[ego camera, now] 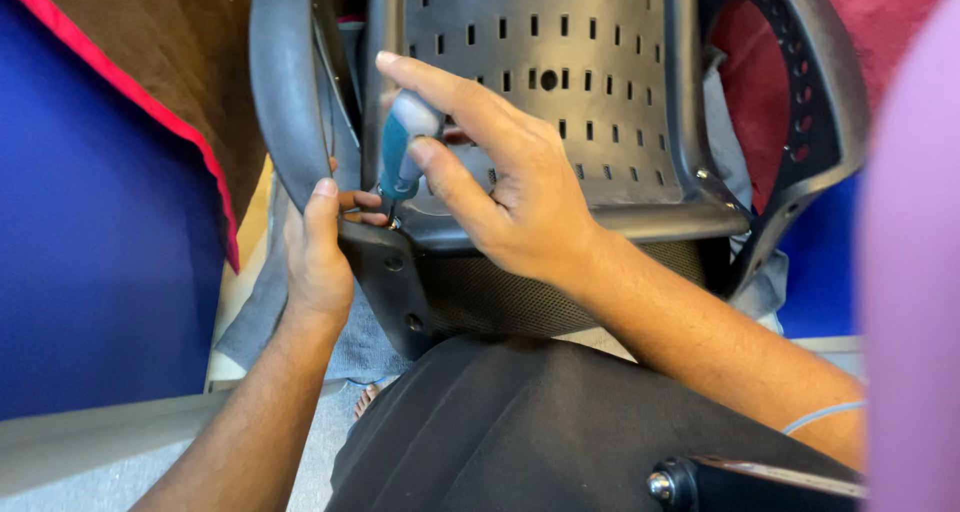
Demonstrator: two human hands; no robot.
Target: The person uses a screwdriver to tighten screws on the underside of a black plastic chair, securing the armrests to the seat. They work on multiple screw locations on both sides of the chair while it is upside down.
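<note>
The teal-and-grey-handled screwdriver (402,150) stands nearly upright, its tip set down at a small metal screw (394,223) where the curved grey plastic armrest (282,102) of an overturned office chair meets a black plastic bracket (385,272). The right hand (510,182) has its grip clamped on the screwdriver's handle, thumb pressed against the near side and forefinger stretched straight out over the top. The left hand (318,257) has its grip closed around the bracket's left edge just beside the screw, thumb pointing up along the armrest and fingertips curled in toward the screwdriver's tip, touching or almost touching it.

Behind the right hand lies the grey perforated plastic chair shell (570,42), dotted with rows of small slots and one round hole. Below it runs a band of dark mesh fabric (500,297). To the right, a second black armrest with a row of holes (800,82) curves down against a dark red cloth (880,12). The chair rests over the person's lap, clad in black fabric (520,432). A thin pale band (820,415) circles the right wrist. At the left stands a blue panel (100,222) edged in red, next to brown cloth (170,42). A black part with a metal bolt (665,485) shows at the lower edge.
</note>
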